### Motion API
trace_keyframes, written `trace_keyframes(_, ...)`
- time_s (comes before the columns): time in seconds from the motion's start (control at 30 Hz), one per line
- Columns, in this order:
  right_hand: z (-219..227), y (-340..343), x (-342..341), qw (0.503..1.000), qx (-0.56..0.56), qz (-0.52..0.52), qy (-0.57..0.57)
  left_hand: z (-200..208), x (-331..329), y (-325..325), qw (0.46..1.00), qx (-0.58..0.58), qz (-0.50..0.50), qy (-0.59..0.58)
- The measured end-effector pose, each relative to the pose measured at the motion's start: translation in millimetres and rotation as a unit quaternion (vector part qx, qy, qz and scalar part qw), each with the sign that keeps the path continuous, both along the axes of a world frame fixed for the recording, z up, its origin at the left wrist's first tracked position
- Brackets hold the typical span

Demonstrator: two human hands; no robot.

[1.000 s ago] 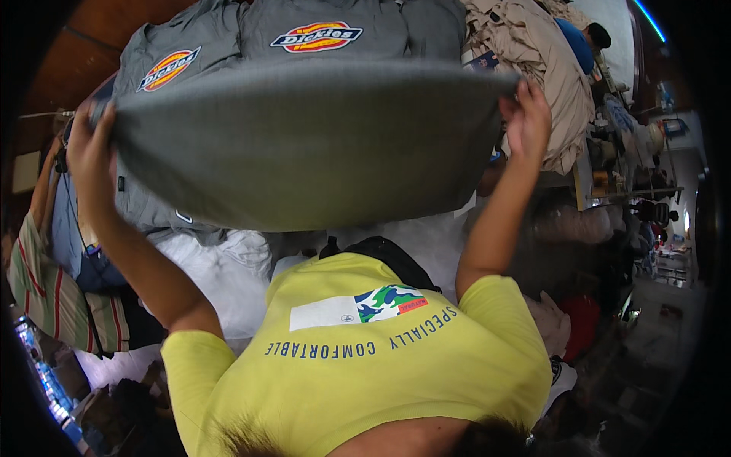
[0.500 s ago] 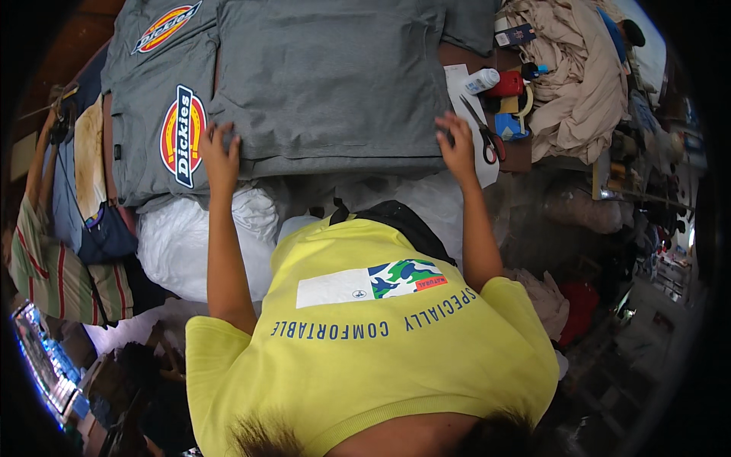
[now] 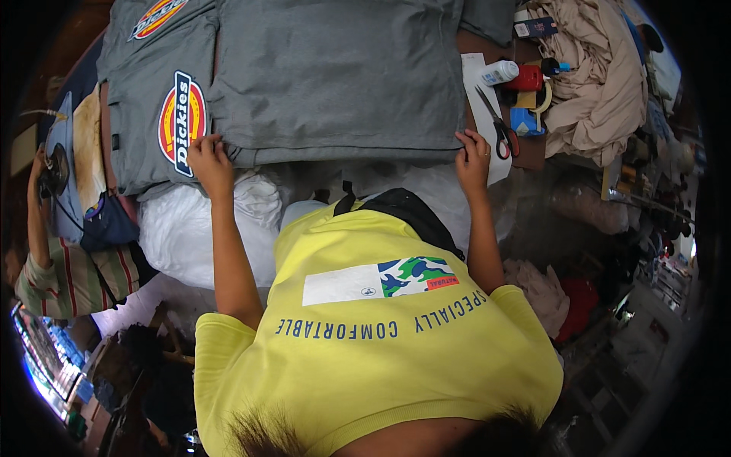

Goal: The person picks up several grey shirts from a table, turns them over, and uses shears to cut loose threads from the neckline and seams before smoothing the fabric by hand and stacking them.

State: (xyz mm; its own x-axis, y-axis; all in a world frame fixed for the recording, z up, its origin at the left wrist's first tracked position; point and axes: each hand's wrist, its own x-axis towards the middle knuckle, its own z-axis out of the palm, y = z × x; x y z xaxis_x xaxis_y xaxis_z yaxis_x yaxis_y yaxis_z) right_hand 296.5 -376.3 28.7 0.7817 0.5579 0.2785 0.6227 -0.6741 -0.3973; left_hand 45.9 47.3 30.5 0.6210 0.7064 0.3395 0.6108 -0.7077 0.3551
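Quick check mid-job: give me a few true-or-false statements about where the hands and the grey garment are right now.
1. Both hands rest on the near edge of the grey garment. True: left hand, right hand.
2. The garment is held up in the air. False: it lies flat on the table.
3. Scissors lie just right of the right hand. True.
4. The right hand grips the scissors. False: it touches only the garment's corner.
5. A beige cloth heap lies at the far right. True.
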Motion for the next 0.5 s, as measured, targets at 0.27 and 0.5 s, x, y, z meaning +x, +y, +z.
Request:
trace_keyframes(0.27, 8.3, 79.5, -45.2, 0.939, -0.106, 0.325, -0.027, 11.0, 65.3, -137.9, 0.877, -0.058, -0.475, 0.041)
trace_keyframes(0.5, -3.7, 87.9, -46.0, 0.955, -0.075, 0.285, -0.016, -7.2, 79.5, -157.2, 0.908, -0.062, -0.409, 0.069)
